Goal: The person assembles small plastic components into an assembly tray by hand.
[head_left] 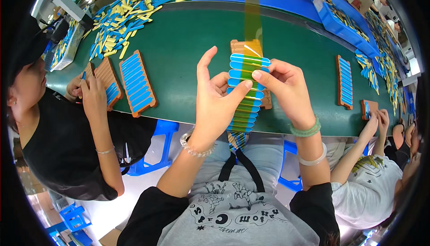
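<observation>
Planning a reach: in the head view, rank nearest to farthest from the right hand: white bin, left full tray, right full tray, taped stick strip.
1. Taped stick strip: held by the right hand.
2. Right full tray: off to its right.
3. Left full tray: leftward, past the left hand.
4. White bin: far left.

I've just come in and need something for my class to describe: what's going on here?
A person's left hand and right hand hold a strip of blue sticks joined by yellow tape. It lies over a brown rack, its near end past the table edge. Co-workers' hands on the left and right are at other racks.
</observation>
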A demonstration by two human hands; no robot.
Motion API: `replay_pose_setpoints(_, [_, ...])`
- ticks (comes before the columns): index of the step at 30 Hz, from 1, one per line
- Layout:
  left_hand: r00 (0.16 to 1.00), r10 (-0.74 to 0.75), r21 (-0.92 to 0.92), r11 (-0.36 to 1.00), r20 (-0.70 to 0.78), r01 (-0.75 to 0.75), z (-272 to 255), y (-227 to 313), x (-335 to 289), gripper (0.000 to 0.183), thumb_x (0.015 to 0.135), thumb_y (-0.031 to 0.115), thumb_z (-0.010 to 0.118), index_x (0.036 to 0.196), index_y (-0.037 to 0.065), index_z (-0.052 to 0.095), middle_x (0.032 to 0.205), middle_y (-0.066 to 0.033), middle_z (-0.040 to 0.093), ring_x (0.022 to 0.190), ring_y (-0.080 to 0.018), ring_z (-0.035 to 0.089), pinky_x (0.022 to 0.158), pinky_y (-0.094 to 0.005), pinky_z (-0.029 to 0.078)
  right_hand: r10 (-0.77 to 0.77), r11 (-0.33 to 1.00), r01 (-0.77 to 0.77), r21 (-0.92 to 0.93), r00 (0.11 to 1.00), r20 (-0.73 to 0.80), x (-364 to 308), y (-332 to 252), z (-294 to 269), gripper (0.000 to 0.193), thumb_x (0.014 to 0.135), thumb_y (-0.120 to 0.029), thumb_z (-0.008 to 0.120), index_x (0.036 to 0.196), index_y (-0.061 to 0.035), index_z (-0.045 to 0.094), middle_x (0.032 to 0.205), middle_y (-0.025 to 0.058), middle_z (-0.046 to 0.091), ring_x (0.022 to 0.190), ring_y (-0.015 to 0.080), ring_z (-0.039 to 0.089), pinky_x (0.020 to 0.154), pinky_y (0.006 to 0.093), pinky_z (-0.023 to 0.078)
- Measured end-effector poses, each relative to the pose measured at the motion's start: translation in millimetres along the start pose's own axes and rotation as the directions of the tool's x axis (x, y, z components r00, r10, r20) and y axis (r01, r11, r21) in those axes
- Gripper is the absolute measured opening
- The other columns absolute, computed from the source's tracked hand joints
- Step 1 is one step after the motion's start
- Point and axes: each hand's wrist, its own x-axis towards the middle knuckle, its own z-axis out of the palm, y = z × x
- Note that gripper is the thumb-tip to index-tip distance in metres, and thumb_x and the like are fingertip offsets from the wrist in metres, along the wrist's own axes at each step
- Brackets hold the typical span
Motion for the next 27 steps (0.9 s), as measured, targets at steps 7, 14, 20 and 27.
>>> replay_pose_setpoints(7, [0.999, 0.034, -0.001, 0.999, 0.006, -0.034, 1.4, -0.7, 0.6, 0.082, 0.088, -0.005, 0.066, 0.15, 0.007, 0.014, 0.101, -0.0169, 0.067, 0.091, -0.0199, 0.069, 0.079, -0.0348, 0.059, 0.069, 0.99, -0.068, 0.12, 0.998, -0.01, -0.8, 0.2, 2.6, 0.015, 0.091, -0.016, 0.072, 0.084, -0.0034, 0.067, 0.08, 0.0009, 0.067, 0.069, 0.0035, 0.057, 0.063, 0.02, 0.046])
replay_pose_setpoints(14, [0.999, 0.043, 0.004, 0.999, 0.034, -0.043, 1.3, -1.6, 0.4, 0.082, 0.088, -0.007, 0.065, 0.15, 0.007, 0.014, 0.101, -0.0171, 0.067, 0.092, -0.0206, 0.069, 0.08, -0.0354, 0.059, 0.096, 0.983, -0.096, 0.158, 0.995, 0.005, -1.1, 1.6, 1.7, 0.017, 0.091, -0.017, 0.073, 0.084, -0.0036, 0.066, 0.08, 0.0008, 0.067, 0.069, 0.0035, 0.058, 0.064, 0.0199, 0.048])
replay_pose_setpoints(20, [0.999, 0.039, 0.011, 0.999, 0.023, -0.04, 0.9, -0.8, -0.8, 0.082, 0.088, -0.006, 0.066, 0.15, 0.007, 0.014, 0.101, -0.0175, 0.067, 0.091, -0.0209, 0.069, 0.08, -0.0352, 0.059, 0.067, 0.988, -0.071, 0.136, 0.997, 0.029, -1.4, 0.6, 0.6, 0.015, 0.091, -0.017, 0.072, 0.086, -0.0033, 0.067, 0.082, 0.0012, 0.068, 0.071, 0.0039, 0.06, 0.065, 0.0204, 0.049])
replay_pose_setpoints(27, [0.999, 0.023, 0.016, 1.0, 0.025, -0.023, -0.9, -1.2, 1.3, 0.082, 0.088, -0.005, 0.067, 0.149, 0.007, 0.015, 0.101, -0.0179, 0.067, 0.092, -0.0207, 0.069, 0.08, -0.0349, 0.059, 0.054, 0.99, -0.059, 0.128, 0.997, 0.046, -1.0, 1.2, -0.4, 0.014, 0.091, -0.016, 0.072, 0.088, -0.0027, 0.068, 0.084, 0.0018, 0.069, 0.074, 0.0053, 0.062, 0.067, 0.022, 0.052])
